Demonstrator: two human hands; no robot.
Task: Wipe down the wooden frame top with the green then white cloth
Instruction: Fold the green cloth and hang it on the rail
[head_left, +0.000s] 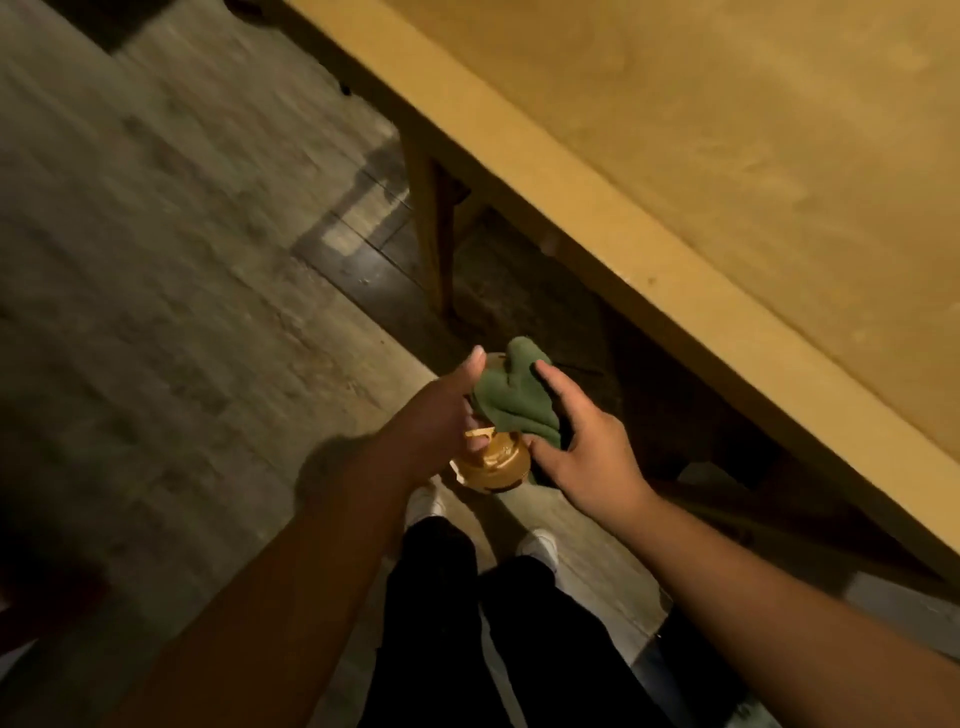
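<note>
A crumpled green cloth (511, 395) is held between both hands, low in the middle of the head view, above the floor and in front of the wooden frame. My left hand (441, 415) grips an amber spray bottle (493, 465) by its neck and trigger, thumb raised beside the cloth. My right hand (587, 452) has its fingers on the cloth's right side and lower edge. The wooden frame top (727, 156) runs diagonally across the upper right, its front edge (597, 218) about an arm's length beyond the hands. No white cloth is visible.
A wooden leg (431, 228) of the frame stands on the plank floor (182, 260) under the edge. My dark trousers and white shoes (537, 545) are below the hands. Dark space lies beneath the frame at right.
</note>
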